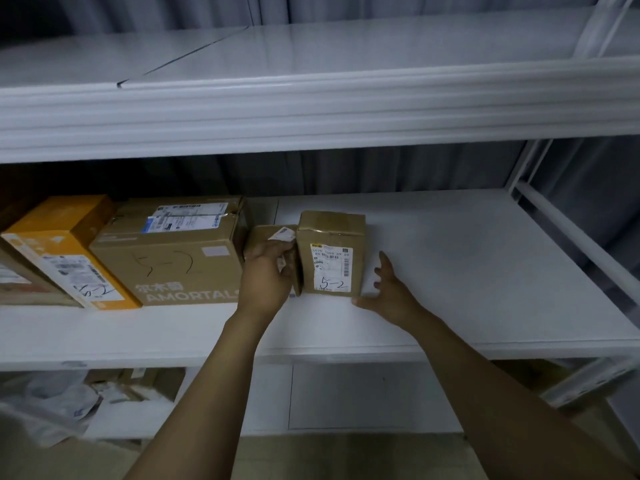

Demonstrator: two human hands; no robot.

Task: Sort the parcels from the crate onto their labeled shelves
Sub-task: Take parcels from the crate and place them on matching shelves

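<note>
1. Hands: left hand [268,271] curled round flat parcel [265,234], slotted upright between large box [166,258] and small box [330,258]; right hand [388,292] spread open, holding nothing, thumb at small box's near right corner.
2. Set on middle shelf [467,271], left of centre; "5-2" handwritten on both neighbouring boxes, hence probably same-label grouping.
3. Right hand likely steadying small box while closing the gap.

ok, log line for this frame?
left hand: grips thin brown cardboard parcel | right hand: open beside small brown cardboard box marked 5-2 | both parcels on white shelf
</note>
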